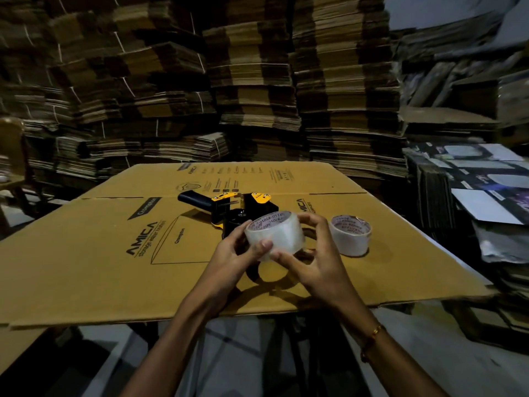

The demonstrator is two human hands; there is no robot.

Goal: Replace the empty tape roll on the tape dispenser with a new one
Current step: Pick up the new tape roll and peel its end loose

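Observation:
Both hands hold a full roll of clear tape [274, 234] above the flattened cardboard sheet [114, 253]. My left hand [236, 255] grips its left side with the thumb on the front face. My right hand [310, 257] grips the right side, with one finger on the lower front edge and others over the top. Just behind the roll lies a black and yellow tape dispenser [234, 207], handle pointing left, its lower part hidden by the roll and my hands. A second roll of tape [351, 236] stands on the cardboard to the right.
Tall stacks of flattened cartons [257, 81] wall in the back and left. Piles of printed boxes and sheets [472, 190] stand at the right. The cardboard's near edge [200, 316] overhangs the floor. A chair [11, 156] shows at the far left.

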